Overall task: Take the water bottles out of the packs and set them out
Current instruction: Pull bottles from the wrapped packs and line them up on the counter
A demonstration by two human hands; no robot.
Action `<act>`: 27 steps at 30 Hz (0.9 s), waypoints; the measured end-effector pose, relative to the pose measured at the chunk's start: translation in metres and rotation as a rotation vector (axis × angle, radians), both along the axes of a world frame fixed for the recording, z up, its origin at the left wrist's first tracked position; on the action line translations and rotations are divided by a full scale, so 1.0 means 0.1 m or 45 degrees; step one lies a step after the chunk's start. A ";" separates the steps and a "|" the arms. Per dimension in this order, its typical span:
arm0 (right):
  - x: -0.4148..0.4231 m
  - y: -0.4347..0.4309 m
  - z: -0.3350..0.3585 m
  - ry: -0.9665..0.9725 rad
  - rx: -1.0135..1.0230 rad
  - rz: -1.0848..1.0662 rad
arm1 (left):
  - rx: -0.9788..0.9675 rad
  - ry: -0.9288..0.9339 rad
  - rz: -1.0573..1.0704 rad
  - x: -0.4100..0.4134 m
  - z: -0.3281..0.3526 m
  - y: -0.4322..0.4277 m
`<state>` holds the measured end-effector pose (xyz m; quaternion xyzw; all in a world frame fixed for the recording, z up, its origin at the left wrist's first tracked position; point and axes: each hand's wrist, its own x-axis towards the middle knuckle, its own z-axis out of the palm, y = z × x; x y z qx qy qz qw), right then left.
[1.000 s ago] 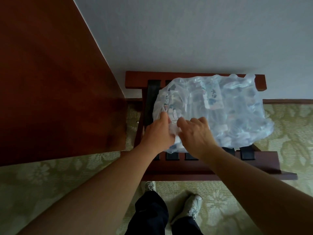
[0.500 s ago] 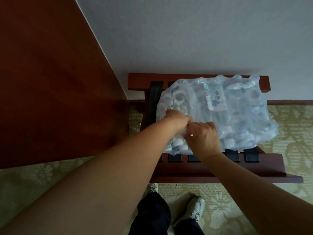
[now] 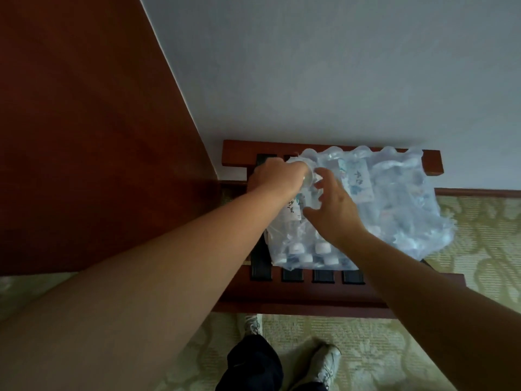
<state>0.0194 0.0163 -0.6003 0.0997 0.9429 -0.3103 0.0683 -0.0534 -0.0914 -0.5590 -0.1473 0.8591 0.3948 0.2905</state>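
Observation:
A shrink-wrapped pack of water bottles (image 3: 394,204) lies on a dark wooden luggage rack (image 3: 296,294) against the wall. White caps of several bottles show at the pack's near edge. My left hand (image 3: 277,176) grips the base end of one clear bottle (image 3: 298,198) at the pack's far left corner. The bottle's label shows below my wrist. My right hand (image 3: 335,210) hovers just right of that bottle with fingers spread and loosely curved, over the torn wrap.
A tall dark-red wooden cabinet side (image 3: 93,136) stands close on the left. A pale wall (image 3: 338,66) rises behind the rack. Patterned green carpet (image 3: 479,235) lies around it. My shoes (image 3: 324,362) are below the rack's front rail.
My left hand has moved up to the far left corner of the pack and now grips a bottle's end. My right hand has let go of the wrap and spread its fingers.

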 end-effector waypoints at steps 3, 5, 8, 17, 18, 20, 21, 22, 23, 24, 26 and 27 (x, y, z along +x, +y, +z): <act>-0.18 -0.02 0.10 0.057 0.041 -0.076 | 0.016 0.013 0.050 -0.05 0.22 -0.06; -0.24 -0.02 0.17 0.067 0.056 -0.096 | 0.052 0.028 0.017 -0.08 0.37 -0.08; -0.27 -0.04 0.32 0.117 -0.006 -0.079 | 0.099 0.093 -0.074 -0.14 0.57 -0.12; -0.19 -0.06 0.86 0.058 -0.690 -0.273 | 0.293 0.463 -0.032 -0.02 1.10 -0.08; -0.17 -0.03 0.94 0.049 -0.750 -0.287 | 0.326 0.500 -0.020 0.02 1.15 -0.06; -0.12 0.05 1.12 0.036 -0.827 -0.302 | 0.391 0.551 0.021 0.08 1.25 -0.01; -0.09 0.09 1.22 0.036 -0.860 -0.295 | 0.423 0.559 0.056 0.11 1.31 0.01; -0.06 0.14 1.31 0.044 -0.894 -0.288 | 0.460 0.559 0.090 0.14 1.36 0.03; -0.02 0.19 1.41 0.059 -0.925 -0.286 | 0.500 0.558 0.116 0.17 1.42 0.05; 0.01 0.23 1.51 0.077 -0.953 -0.285 | 0.533 0.552 0.120 0.20 1.47 0.07; 0.05 0.32 1.70 0.107 -1.033 -0.275 | 0.603 0.519 0.097 0.30 1.59 0.11; 0.07 0.35 1.79 0.113 -1.079 -0.275 | 0.645 0.498 0.098 0.35 1.64 0.13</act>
